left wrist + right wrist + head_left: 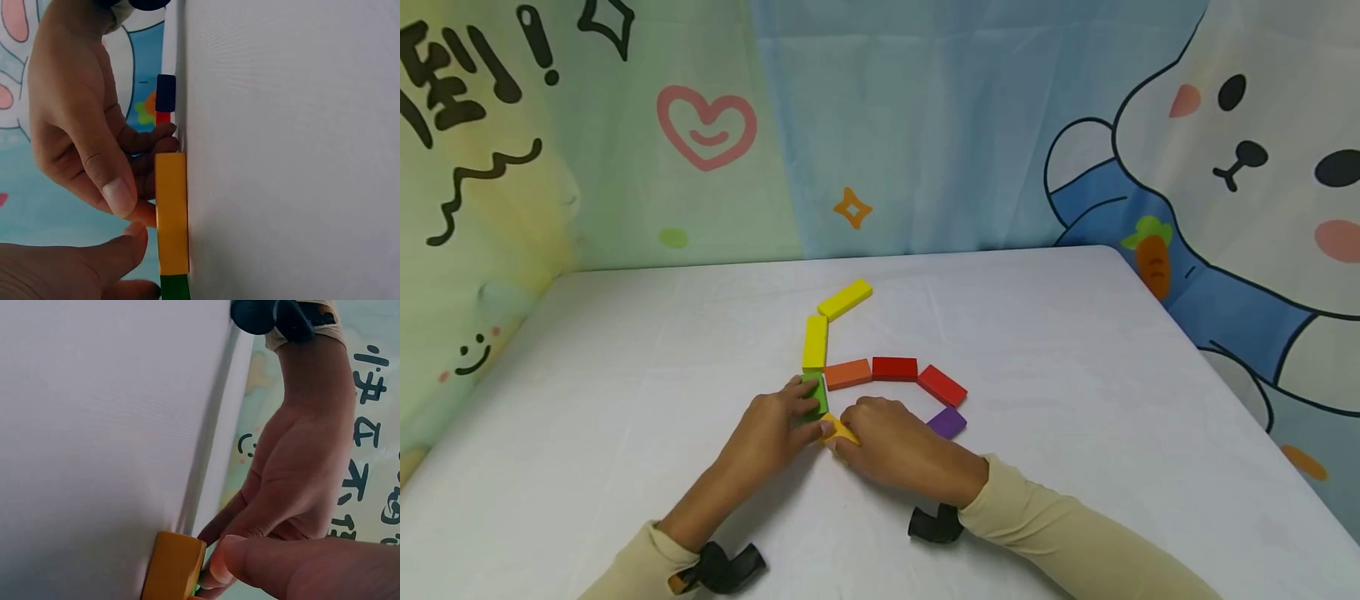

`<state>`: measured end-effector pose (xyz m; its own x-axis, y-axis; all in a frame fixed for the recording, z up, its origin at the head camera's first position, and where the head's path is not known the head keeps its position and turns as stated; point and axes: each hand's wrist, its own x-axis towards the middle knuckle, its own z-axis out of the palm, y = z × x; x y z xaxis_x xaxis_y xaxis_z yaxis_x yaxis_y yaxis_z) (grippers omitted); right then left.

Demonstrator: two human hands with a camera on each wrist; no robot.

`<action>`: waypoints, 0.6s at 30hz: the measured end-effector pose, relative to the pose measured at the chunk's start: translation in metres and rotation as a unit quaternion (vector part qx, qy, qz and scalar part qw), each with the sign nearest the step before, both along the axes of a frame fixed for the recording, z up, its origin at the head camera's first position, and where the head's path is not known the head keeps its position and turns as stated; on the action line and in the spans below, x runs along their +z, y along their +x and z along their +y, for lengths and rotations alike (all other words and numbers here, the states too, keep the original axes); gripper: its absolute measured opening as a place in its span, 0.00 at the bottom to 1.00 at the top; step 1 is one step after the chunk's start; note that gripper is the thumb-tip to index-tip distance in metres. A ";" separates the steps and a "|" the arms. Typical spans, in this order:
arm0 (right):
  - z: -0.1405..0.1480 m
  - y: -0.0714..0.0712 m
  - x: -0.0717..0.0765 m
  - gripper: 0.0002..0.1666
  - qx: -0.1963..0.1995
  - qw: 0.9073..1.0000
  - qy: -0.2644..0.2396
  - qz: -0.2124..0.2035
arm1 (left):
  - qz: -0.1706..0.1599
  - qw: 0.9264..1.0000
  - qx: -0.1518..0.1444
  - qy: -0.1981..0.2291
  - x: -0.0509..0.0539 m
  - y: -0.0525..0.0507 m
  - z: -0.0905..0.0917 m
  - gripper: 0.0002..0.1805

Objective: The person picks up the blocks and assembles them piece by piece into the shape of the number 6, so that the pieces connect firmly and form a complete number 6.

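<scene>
On the white table, my left hand (775,425) lies with its fingers on a green block (819,398); its thumb is by the amber block (839,428) joined to it. My right hand (898,442) is at the other end of the amber block. In the left wrist view, its fingers are behind the amber block (172,212) and a fingertip touches its upper edge, while the thumb stays apart from it. An orange block (847,374) runs right from the green one, followed by two red blocks (895,368) and a purple block (947,422), partly hidden by my right hand.
Two yellow blocks (815,342) lead up from the green block, the farther one slanting right. The blocks lie on a white tabletop (1075,333). A printed curtain (940,125) hangs behind the table. Each wrist wears a black camera mount (726,569).
</scene>
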<state>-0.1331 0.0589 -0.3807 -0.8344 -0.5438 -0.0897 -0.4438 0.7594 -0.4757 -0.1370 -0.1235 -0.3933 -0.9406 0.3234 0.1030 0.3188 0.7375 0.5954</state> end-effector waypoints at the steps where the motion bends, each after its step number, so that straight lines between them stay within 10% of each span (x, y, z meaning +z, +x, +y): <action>1: 0.000 0.000 0.000 0.14 0.001 1.000 -0.001 -0.002 | 0.004 1.000 -0.003 -0.002 0.000 0.000 0.000 0.25; 18: 0.004 -0.004 0.000 0.11 0.017 0.999 -0.014 -0.023 | 0.003 0.999 -0.030 -0.034 0.002 -0.003 0.000 0.25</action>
<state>-0.1373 0.0625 -0.3809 -0.8109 -0.5742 -0.1127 -0.4454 0.7306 -0.5176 -0.1403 -0.1236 -0.3915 -0.9188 0.3856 0.0843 0.3669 0.7558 0.5423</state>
